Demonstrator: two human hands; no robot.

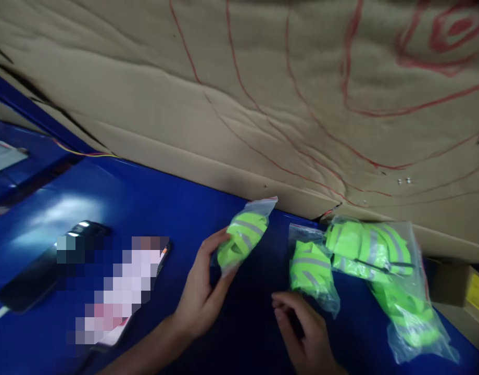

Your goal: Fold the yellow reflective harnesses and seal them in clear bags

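My left hand grips a clear zip bag with a neon-green strap with grey reflective bands inside, tilted above the blue table. My right hand is curled with thumb and fingers a little apart, and nothing shows between them. Just above it lies a second bag of green strap. To its right sits a larger bag of the same green material, and another bag extends below it towards the right edge of the table.
Brown cardboard with red lines rises behind the table. At left lie a black phone with a white cable and a phone with a blurred screen. A small open box with a yellow label stands at far right.
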